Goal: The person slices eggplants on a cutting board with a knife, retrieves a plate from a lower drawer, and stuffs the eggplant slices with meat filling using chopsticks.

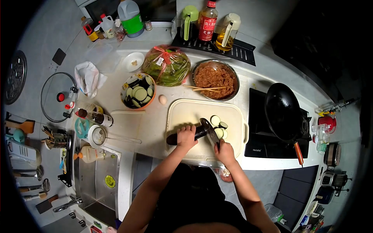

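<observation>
A dark purple eggplant lies across the cream cutting board. My left hand is closed over its middle, pressing it to the board. My right hand grips the handle of a kitchen knife, whose broad blade stands at the eggplant's right end. Several pale round eggplant slices with dark skin lie just right of the blade. Behind the board's left side, an orange-rimmed bowl holds more slices. A single brown egg rests between that bowl and the board.
A metal bowl of minced meat with chopsticks across it sits behind the board. Left of it stands a bag of green peppers. A black wok is on the stove at right; the sink is at left.
</observation>
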Motion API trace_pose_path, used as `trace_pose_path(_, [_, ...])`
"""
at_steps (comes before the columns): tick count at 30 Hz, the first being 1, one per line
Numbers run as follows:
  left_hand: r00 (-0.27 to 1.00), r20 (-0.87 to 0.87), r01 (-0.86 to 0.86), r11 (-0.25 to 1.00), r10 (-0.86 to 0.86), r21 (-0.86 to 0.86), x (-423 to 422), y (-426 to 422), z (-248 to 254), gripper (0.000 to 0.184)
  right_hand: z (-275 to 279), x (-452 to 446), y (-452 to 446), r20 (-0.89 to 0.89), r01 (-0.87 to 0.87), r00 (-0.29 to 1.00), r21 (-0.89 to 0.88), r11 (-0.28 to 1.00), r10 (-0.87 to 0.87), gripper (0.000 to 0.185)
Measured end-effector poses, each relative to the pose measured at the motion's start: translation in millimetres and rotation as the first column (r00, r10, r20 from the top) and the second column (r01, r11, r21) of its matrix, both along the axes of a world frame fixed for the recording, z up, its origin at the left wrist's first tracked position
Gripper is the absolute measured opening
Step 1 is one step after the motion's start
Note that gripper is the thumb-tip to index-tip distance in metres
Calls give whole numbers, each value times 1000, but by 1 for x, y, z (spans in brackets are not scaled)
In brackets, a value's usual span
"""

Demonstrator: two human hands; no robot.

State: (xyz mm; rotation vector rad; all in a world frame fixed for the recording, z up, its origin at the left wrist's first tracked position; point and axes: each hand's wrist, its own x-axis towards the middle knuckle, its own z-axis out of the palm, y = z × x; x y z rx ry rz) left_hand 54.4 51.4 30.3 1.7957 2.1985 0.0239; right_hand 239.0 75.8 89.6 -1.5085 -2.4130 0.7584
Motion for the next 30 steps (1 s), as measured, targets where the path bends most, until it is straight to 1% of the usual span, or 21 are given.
trace_pose_path(2, [1000, -8, 4, 1000, -3, 25, 0, 0, 0, 60, -10, -6, 12, -33, -25, 999, -5, 1000, 25, 20])
trace_pose_path(5, [1000, -8, -2, 1000, 2, 1, 1, 0, 0, 59, -44, -26, 23, -66, -74, 995, 28, 997, 76, 21])
trace_pose_path(6, [1000, -10, -6, 1000, 6, 12, 0, 0, 0, 59, -55, -33, 25, -13, -41, 999, -6, 999, 41, 21])
trace_pose_path(8, [1000, -10, -16, 999, 16, 37, 1, 0, -2, 60, -65, -41, 22, -40, 11, 999, 4, 1000, -11, 21])
trace_pose_path(9, [1000, -4, -17, 1000, 17, 23, 1, 0, -4, 60, -66, -40, 20, -52, 40, 998, 9, 999, -39, 21])
trace_pose_path(10, [1000, 2, -17, 1000, 17, 12, 0, 0, -6, 60, -67, -36, 19, -80, 34, 996, 40, 999, -31, 21])
trace_pose_path(12, [1000, 11, -24, 1000, 24, -15, -1, 4, -6, 62, -73, -23, 18, -68, 57, 996, 75, 996, -52, 21])
trace_pose_path(13, [999, 15, -30, 999, 30, -35, -1, 4, -5, 63, -72, -16, 18, -64, 66, 996, 92, 994, -61, 20])
trace_pose_path(14, [999, 21, -34, 998, 35, -58, -1, 4, -4, 64, -69, -6, 17, -60, 101, 993, 51, 994, -98, 21])
trace_pose_path(15, [999, -13, -31, 998, 30, -48, 0, 3, 2, 65, -62, 0, 18, -33, 133, 991, 31, 991, -132, 21])
trace_pose_path(17, [997, -78, -18, 999, 16, -32, 1, -2, 14, 67, -60, 9, 18, -9, 139, 990, 38, 990, -139, 22])
trace_pose_path(20, [998, -56, -38, 999, 36, -34, -5, -9, 5, 69, -53, 9, 12, -47, 134, 990, 47, 990, -132, 21])
trace_pose_path(23, [999, -33, -37, 999, 37, -16, -8, -11, 2, 68, -29, 4, 2, -84, 104, 992, 52, 993, -99, 21])
trace_pose_path(26, [999, -2, -41, 999, 41, -10, -7, -10, 2, 67, -4, 0, -7, -61, 80, 995, 45, 996, -77, 19])
trace_pose_path(30, [999, 1, -44, 999, 44, -28, -8, -9, 3, 67, 3, 1, -11, -36, 47, 998, 41, 998, -46, 19])
